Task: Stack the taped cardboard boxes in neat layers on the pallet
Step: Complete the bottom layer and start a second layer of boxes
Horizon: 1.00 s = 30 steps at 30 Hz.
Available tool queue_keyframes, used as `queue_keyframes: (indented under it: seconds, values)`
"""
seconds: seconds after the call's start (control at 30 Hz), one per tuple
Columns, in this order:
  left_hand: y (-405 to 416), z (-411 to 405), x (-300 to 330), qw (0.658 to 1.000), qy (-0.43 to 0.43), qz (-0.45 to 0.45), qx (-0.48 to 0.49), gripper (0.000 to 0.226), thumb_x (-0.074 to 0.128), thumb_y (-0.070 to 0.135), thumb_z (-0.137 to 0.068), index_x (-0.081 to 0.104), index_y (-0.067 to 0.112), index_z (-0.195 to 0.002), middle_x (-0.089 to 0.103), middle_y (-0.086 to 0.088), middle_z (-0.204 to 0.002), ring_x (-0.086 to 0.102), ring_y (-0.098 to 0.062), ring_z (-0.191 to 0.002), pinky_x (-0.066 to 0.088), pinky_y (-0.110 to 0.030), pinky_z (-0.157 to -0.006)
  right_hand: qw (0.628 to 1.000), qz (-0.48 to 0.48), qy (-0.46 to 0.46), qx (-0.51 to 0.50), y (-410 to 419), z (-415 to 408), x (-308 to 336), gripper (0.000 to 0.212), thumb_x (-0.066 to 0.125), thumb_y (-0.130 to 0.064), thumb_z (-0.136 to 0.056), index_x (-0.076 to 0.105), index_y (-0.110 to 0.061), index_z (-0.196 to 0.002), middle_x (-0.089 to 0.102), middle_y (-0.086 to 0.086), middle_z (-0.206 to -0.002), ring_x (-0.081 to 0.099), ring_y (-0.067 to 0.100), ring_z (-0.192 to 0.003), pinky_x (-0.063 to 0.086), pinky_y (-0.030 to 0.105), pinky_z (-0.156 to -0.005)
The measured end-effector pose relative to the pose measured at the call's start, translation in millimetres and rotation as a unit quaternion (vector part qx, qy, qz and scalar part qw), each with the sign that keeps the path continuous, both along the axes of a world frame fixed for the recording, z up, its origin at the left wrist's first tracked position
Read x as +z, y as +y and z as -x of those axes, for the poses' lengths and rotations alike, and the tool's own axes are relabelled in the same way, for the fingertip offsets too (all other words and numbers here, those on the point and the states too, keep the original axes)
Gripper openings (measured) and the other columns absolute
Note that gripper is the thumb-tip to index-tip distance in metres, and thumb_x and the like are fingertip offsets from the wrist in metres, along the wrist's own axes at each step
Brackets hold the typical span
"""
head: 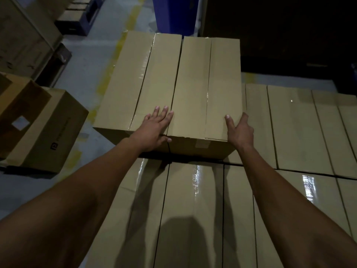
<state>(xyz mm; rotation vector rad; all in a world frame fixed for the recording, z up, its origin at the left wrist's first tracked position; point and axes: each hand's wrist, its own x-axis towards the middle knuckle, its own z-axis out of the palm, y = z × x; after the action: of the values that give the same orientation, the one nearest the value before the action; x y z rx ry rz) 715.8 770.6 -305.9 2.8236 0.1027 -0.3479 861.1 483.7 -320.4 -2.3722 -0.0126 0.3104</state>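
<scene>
Two taped cardboard boxes [170, 84] sit side by side on top of the lower layer of boxes [193, 209], up at the far left corner of that layer. They're long and narrow, pressed right against each other with a dark seam between them, and clear tape runs down the middle of each lid.

The left hand [154, 128] lies flat on top near the front edge, right at that seam, fingers straight and spread, thumb hooked down over the front face. So its grip is apart, just pressing, not wrapped round anything. The right hand [239, 130] is at the front right corner of the right-hand box, thumb lying on the lid and the fingers reaching round the right side. The fingers look pretty straight, so its grip is apart too, more bracing the corner than clamping it.

The lower layer is a bunch of the same long boxes packed tight in rows, shiny tape catching the light, and it reaches on to the right and toward the camera. The pallet itself is hidden under all this.

On the floor [90, 60] to the left there's a bigger brown carton [44, 128] with a white label on top. Further back left are more stacked cartons, and a blue post [173, 14] stands behind the two top boxes.
</scene>
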Motion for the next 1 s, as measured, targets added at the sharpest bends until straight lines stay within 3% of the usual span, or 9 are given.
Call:
queue_keyframes:
  seconds: [0.2,0.27,0.37,0.43,0.5,0.57,0.7,0.87,1.0]
  values:
    - [-5.7,0.7,6.3,1.0,0.019,-0.015,0.002,0.101,0.065,0.044,-0.097,-0.007,0.027,-0.166,-0.019,-0.001,-0.17,-0.02,-0.028,-0.156,-0.003,-0.051,-0.127,0.999,0.04,0.015,0.008,0.1,0.5,4.1,0.085,0.041,-0.064,-0.103,0.012,-0.014,-0.164,0.044,0.027,-0.153,0.048,0.044,-0.136,0.045,0.049,-0.106]
    - [-12.5,-0.4,11.7,0.998,0.045,-0.046,0.007,0.101,0.063,0.045,-0.099,-0.011,0.024,-0.165,-0.023,-0.003,-0.169,-0.021,-0.03,-0.156,-0.001,-0.054,-0.126,0.994,0.103,-0.013,0.04,2.1,8.4,6.7,0.083,0.036,-0.062,-0.105,0.006,-0.012,-0.165,0.023,0.02,-0.168,0.032,0.041,-0.149,0.036,0.054,-0.116]
    - [-27.9,3.4,24.1,0.992,0.092,-0.091,0.015,0.101,0.058,0.042,-0.102,-0.019,0.018,-0.162,-0.03,-0.008,-0.166,-0.023,-0.034,-0.154,-0.001,-0.056,-0.125,0.964,0.213,-0.056,0.146,0.9,40.7,12.1,0.074,0.024,-0.055,-0.109,-0.003,-0.014,-0.165,-0.008,0.012,-0.173,0.0,0.037,-0.159,0.012,0.057,-0.125]
    - [-40.7,13.0,32.9,0.99,0.117,-0.08,0.025,0.098,0.058,0.035,-0.104,-0.019,0.014,-0.162,-0.031,-0.011,-0.166,-0.022,-0.035,-0.155,-0.001,-0.055,-0.126,0.947,0.245,-0.053,0.2,-6.4,67.8,13.0,0.071,0.019,-0.052,-0.11,-0.01,-0.016,-0.164,-0.02,0.008,-0.171,-0.014,0.033,-0.158,0.0,0.055,-0.126]
    - [-54.3,30.9,44.2,0.988,0.14,-0.063,0.03,0.095,0.057,0.032,-0.105,-0.016,0.011,-0.163,-0.027,-0.013,-0.167,-0.019,-0.035,-0.156,0.001,-0.053,-0.128,0.937,0.252,-0.04,0.237,-19.0,93.2,21.1,0.068,0.018,-0.049,-0.111,-0.011,-0.018,-0.164,-0.022,0.007,-0.17,-0.018,0.03,-0.157,-0.003,0.054,-0.127]
    - [-65.1,53.6,60.6,0.987,0.15,-0.039,0.032,0.09,0.055,0.032,-0.106,-0.01,0.01,-0.164,-0.018,-0.011,-0.171,-0.012,-0.031,-0.158,0.004,-0.051,-0.128,0.938,0.235,-0.022,0.254,-31.6,115.0,38.2,0.065,0.021,-0.046,-0.112,-0.001,-0.018,-0.166,-0.012,0.007,-0.173,-0.009,0.028,-0.159,0.003,0.053,-0.128]
    - [-72.1,106.8,106.0,0.987,0.127,0.023,0.092,0.079,0.052,0.036,-0.108,0.006,0.008,-0.166,0.004,-0.011,-0.173,0.009,-0.028,-0.16,0.016,-0.041,-0.128,0.957,0.16,-0.007,0.242,-50.0,153.3,84.5,0.059,0.028,-0.045,-0.112,0.029,-0.014,-0.161,0.029,0.01,-0.168,0.026,0.029,-0.155,0.028,0.048,-0.124]
    - [-82.0,174.1,194.0,0.976,0.031,0.094,0.194,0.067,0.054,0.039,-0.106,0.031,0.008,-0.161,0.038,-0.014,-0.163,0.035,-0.03,-0.15,0.03,-0.039,-0.122,0.969,0.08,-0.026,0.234,-49.4,204.3,168.7,0.053,0.034,-0.043,-0.111,0.043,-0.013,-0.154,0.047,0.01,-0.156,0.045,0.028,-0.142,0.04,0.043,-0.112]
    - [-98.8,242.2,263.5,0.958,-0.034,0.147,0.243,0.062,0.055,0.041,-0.106,0.04,0.01,-0.158,0.046,-0.013,-0.158,0.042,-0.029,-0.146,0.033,-0.037,-0.12,0.971,0.015,-0.044,0.233,-37.8,258.6,233.7,0.049,0.037,-0.043,-0.111,0.049,-0.015,-0.149,0.056,0.009,-0.145,0.052,0.026,-0.131,0.043,0.039,-0.103]
